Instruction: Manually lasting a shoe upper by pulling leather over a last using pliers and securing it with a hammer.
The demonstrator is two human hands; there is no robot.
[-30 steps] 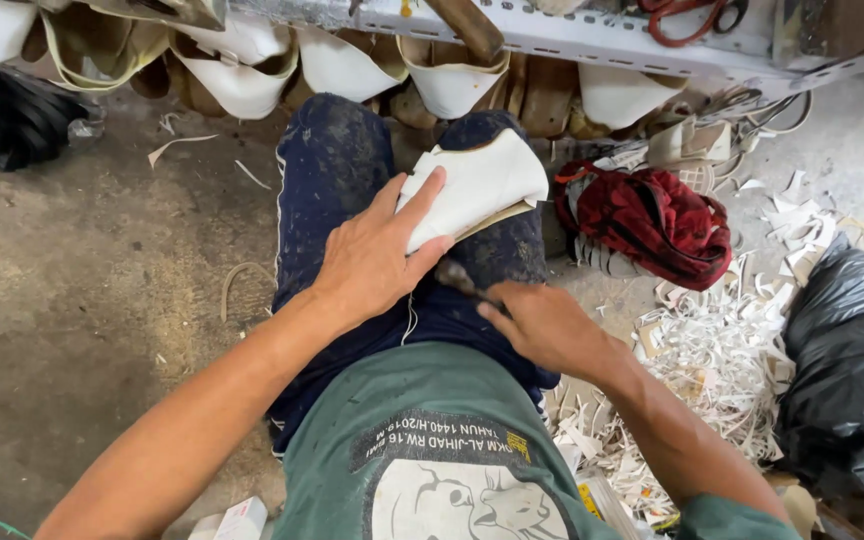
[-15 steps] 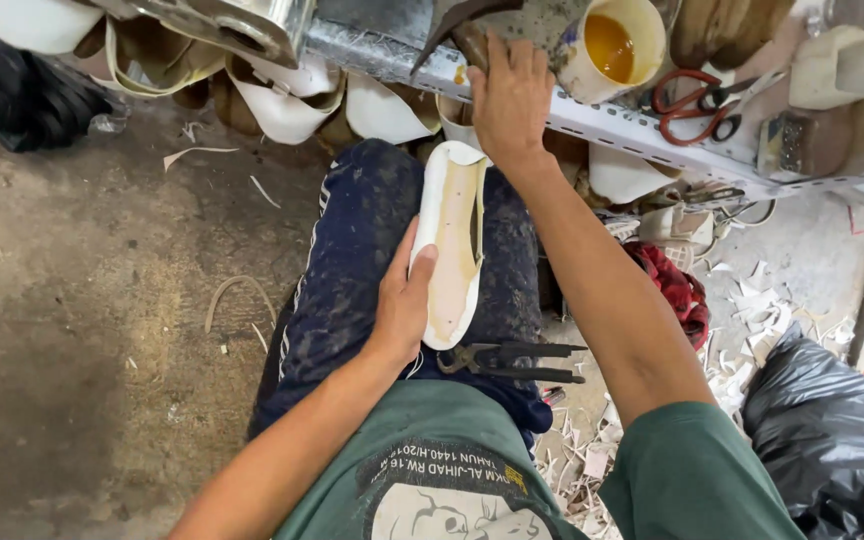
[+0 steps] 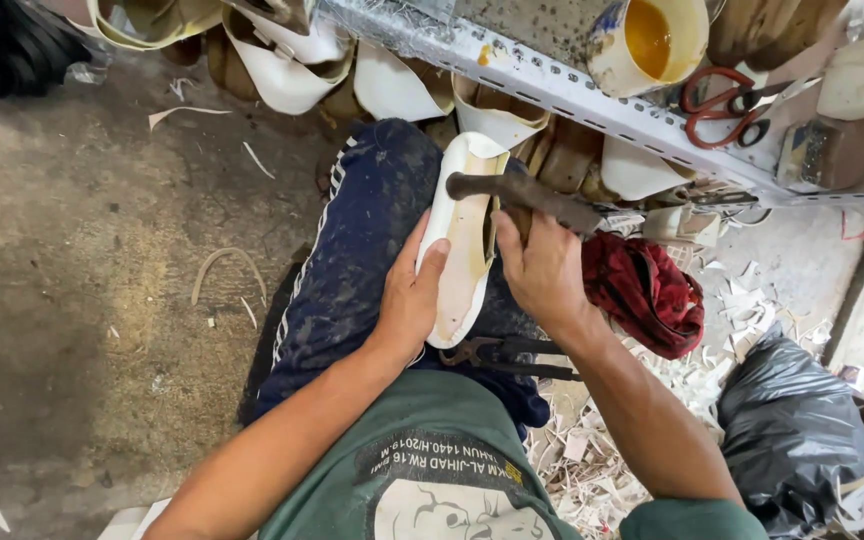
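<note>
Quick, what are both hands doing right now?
Left hand: closed on the white shoe piece, steadying it on the lap.
Right hand: closed around the dark hammer.

Soft, even daylight fills the spot, brightest over the concrete floor [image 3: 72, 300] at left. Shadows are faint and short. A small glare sits on the metal shelf [image 3: 552, 85] edge. Focus is sharp throughout; edges bend slightly from the wide lens.
</note>
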